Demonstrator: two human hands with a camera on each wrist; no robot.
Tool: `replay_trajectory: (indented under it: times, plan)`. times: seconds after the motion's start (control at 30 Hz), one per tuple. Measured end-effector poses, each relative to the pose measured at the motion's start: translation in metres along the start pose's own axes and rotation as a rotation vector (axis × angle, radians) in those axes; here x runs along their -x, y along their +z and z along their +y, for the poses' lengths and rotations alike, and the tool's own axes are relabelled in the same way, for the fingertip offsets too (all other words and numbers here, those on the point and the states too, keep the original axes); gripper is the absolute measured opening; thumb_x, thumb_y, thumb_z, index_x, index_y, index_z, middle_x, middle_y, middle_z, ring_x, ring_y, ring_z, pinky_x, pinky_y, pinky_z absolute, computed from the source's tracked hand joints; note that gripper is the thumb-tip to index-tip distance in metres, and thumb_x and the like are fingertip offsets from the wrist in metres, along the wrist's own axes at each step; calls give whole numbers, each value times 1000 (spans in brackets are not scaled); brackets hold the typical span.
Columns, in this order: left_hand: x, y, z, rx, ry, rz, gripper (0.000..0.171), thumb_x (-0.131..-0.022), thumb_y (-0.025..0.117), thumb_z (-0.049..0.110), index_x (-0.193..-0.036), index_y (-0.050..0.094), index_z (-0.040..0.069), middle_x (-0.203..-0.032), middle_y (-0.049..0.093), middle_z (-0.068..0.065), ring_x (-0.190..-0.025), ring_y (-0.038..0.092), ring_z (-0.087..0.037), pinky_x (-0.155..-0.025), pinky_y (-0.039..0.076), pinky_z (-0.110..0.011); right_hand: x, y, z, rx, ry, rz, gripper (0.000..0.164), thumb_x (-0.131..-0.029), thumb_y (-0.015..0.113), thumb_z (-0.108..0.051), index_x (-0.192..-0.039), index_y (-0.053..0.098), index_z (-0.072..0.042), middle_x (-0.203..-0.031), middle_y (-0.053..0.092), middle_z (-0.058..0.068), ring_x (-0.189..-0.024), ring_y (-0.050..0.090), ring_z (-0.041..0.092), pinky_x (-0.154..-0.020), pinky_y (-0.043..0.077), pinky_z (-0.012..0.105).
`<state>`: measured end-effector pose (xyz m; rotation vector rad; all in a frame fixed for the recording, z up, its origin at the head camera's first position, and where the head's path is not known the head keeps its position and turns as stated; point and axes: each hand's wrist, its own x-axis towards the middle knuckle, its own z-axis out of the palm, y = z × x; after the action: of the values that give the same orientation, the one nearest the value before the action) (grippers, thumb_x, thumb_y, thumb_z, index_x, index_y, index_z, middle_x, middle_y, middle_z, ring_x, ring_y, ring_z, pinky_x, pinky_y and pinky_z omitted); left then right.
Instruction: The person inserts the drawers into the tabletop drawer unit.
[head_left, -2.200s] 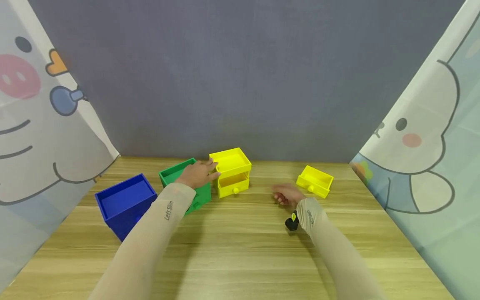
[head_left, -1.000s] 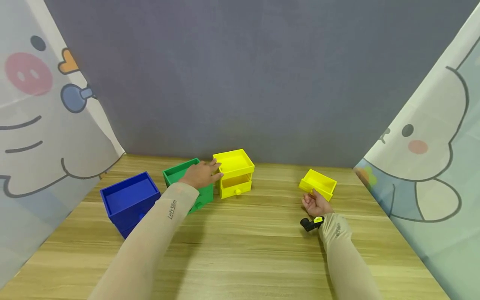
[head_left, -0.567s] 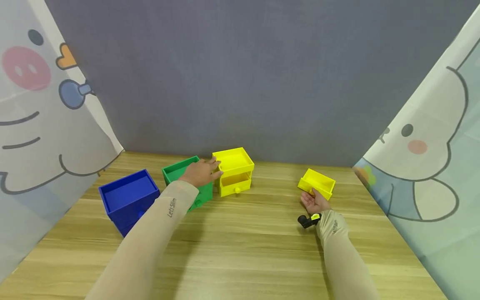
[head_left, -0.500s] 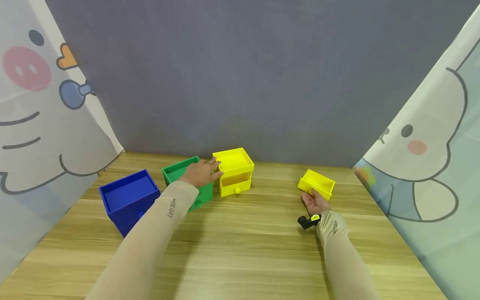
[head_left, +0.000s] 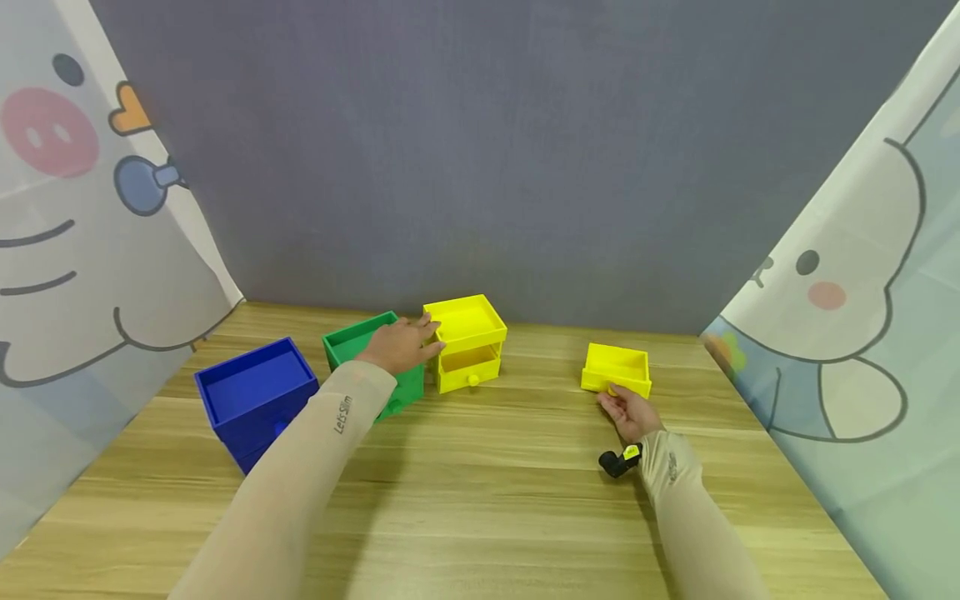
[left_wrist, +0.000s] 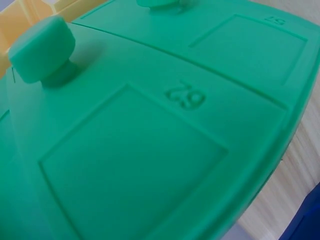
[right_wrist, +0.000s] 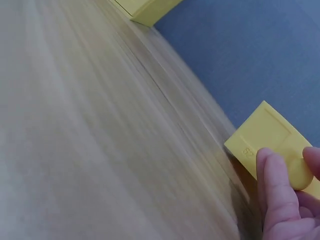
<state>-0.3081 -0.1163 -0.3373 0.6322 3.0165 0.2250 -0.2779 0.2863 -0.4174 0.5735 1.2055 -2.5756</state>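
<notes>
My right hand [head_left: 630, 414] pinches the round knob [right_wrist: 299, 176] of a small yellow drawer [head_left: 617, 365] at the right of the table, thumb on one side and fingers on the other. The drawer is open-topped, its front towards me. Further left stands a yellow cabinet [head_left: 467, 323] with a tray-like top, a vacant upper slot and a lower drawer [head_left: 471, 377] in place. My left hand [head_left: 397, 347] touches that cabinet's left side, its extended fingers at the top rim; it lies over part of a green cabinet [head_left: 408, 387]. The left wrist view shows green drawer fronts [left_wrist: 132, 165] with knobs.
A blue cabinet [head_left: 258, 383] with a recessed top stands at the far left, partly behind my left sleeve. A grey backdrop [head_left: 480, 158] rises behind the wooden table [head_left: 495, 500], and cartoon-printed sheets [head_left: 840, 367] close off both sides.
My right hand moved right from mid-table to the loose yellow drawer and took its knob. The drawer has since turned its front towards me and shifted slightly left. The left hand stayed put.
</notes>
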Motion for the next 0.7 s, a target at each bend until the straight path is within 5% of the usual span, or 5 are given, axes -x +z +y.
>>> replay_trajectory:
  times: [0.2,0.43,0.7]
  plan:
    - [0,0,0,1,1,-2,59,-103,37,44,-150,33,8,-154,25,-13,-133,31,-49,-101,34,-60,2,8,4,73,-40,-11,34,-102,40,-10,-77,61,-1,-68,65,9,-62,67,12,-67,53,16]
    - [0,0,-2,-6,9,2,59,-103,37,44,-149,34,7,-154,26,-13,-132,33,-48,-102,34,-59,6,24,15,291,-71,-72,38,-103,41,-15,-73,63,-6,-58,57,-3,-46,52,1,-47,45,12]
    - [0,1,-1,-9,6,0,59,-103,36,45,-150,33,9,-154,26,-12,-133,32,-47,-100,35,-60,9,40,28,520,-117,-130,18,-100,49,-21,-95,59,-7,-48,38,-11,-38,31,-1,-39,29,12]
